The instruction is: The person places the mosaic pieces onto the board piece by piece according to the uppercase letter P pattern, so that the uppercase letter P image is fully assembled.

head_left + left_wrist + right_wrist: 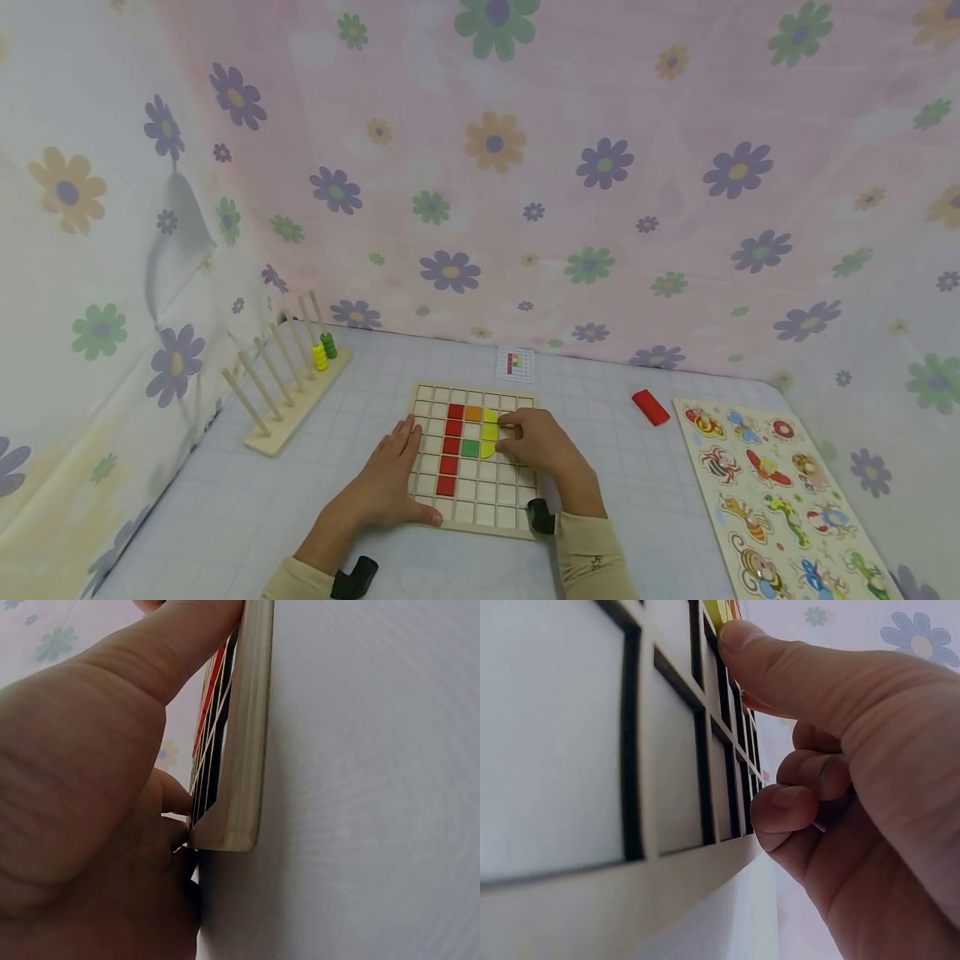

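Observation:
A wooden grid board point(474, 527) lies in front of me with coloured tiles in its squares. A column of red tiles point(450, 444) stands left of an orange tile point(474, 413) and a green tile point(469, 448). Yellow tiles point(489, 432), rounded at the outer corners, line the right side. My right hand point(543, 442) has its thumb and index finger at these yellow tiles, pinching at their right edge; its other fingers are curled. The right thumb tip point(739, 636) meets a yellow tile point(718, 610). My left hand point(386, 479) rests spread along the board's left edge, thumb on the front rim point(251, 750).
Behind the board lies a small pattern card point(515, 365). To the left stands a wooden peg rack point(296, 400) with yellow beads point(320, 357) and green beads point(328, 345). A red block-like object point(651, 407) and an insect picture puzzle point(783, 500) lie to the right.

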A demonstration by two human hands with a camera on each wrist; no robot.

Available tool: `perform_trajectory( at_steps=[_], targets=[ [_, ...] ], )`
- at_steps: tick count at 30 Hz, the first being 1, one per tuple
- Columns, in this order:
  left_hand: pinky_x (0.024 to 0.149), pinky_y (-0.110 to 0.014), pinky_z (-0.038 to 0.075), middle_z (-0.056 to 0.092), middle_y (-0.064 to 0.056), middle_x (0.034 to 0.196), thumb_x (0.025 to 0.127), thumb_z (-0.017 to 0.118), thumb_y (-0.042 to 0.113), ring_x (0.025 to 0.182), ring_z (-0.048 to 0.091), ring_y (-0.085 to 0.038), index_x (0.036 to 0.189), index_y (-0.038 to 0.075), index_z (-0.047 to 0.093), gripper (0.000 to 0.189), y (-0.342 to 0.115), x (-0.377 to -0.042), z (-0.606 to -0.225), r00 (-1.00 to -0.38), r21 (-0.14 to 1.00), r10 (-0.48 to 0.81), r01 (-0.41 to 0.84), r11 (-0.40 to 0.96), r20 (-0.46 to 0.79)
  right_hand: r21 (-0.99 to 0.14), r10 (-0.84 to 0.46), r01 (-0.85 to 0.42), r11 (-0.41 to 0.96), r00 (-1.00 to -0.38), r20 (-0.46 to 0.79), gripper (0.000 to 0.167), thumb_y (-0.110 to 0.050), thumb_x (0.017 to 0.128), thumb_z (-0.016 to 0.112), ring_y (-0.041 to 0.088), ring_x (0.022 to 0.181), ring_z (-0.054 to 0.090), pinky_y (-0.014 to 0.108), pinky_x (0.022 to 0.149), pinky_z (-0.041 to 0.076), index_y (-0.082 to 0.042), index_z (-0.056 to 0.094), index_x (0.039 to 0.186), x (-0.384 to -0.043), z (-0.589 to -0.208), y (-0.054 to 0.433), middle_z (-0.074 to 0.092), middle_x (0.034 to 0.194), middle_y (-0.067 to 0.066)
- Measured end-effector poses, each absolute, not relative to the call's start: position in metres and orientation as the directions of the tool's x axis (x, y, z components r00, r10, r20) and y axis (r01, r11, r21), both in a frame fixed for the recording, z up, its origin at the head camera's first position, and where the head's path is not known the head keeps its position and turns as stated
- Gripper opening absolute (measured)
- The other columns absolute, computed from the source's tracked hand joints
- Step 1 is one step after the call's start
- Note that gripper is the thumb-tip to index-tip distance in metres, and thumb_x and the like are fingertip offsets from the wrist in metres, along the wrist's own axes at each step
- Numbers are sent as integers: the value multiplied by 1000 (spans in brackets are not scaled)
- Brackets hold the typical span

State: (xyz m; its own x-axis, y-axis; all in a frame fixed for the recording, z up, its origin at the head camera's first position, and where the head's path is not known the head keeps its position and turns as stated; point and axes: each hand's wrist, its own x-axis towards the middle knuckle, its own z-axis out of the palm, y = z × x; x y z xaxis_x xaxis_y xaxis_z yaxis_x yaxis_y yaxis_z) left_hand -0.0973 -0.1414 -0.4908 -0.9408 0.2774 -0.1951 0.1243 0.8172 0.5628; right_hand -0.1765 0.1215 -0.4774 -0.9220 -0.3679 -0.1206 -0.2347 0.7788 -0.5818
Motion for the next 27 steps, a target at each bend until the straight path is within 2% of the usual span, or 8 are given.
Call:
perform_trajectory(
  at_steps=[7,11,13,17,23,27],
  targets=[
    [128,-58,16,12,-21,171,60,93,60,160,11,-39,161,-2,21,139,-142,-96,-491,-941,562,274,120,818,-198,-573,-385,-251,780,-915,-122,38,-18,87,81,13,69,45,28,62,38,-9,75,123,-176,-478,120,55,76,-1],
    [128,-58,17,12,-21,171,59,93,60,159,11,-39,161,-2,22,139,-143,-96,-490,-942,561,274,123,818,-193,-578,-388,-256,775,-915,-115,37,-18,87,81,13,73,47,28,66,40,-9,75,122,-176,-478,119,67,91,1],
    [128,-59,17,12,-22,171,60,93,59,159,11,-40,161,-3,22,139,-143,-95,-489,-942,566,275,123,815,-192,-584,-391,-259,769,-914,-110,37,-18,86,81,13,73,47,28,66,41,-9,75,122,-175,-478,119,68,93,1],
    [128,-59,16,12,-22,171,60,93,58,159,11,-40,161,-3,21,138,-143,-94,-487,-941,571,273,115,813,-198,-594,-400,-263,760,-910,-109,37,-16,86,81,13,70,47,27,63,40,-7,75,122,-175,-478,119,63,84,-1],
    [129,-57,18,12,-21,171,60,93,58,159,12,-39,161,-2,22,137,-141,-92,-485,-940,580,263,92,810,-218,-582,-382,-240,777,-915,-133,39,-19,87,81,13,73,47,29,66,40,-9,75,124,-175,-479,119,64,87,-1],
    [128,-56,19,12,-20,171,61,93,59,159,12,-38,161,-2,22,137,-140,-91,-485,-938,582,263,87,809,-225,-599,-388,-236,766,-912,-136,39,-18,87,81,13,68,45,28,62,38,-8,74,124,-174,-479,120,54,75,-1]
  ],
)
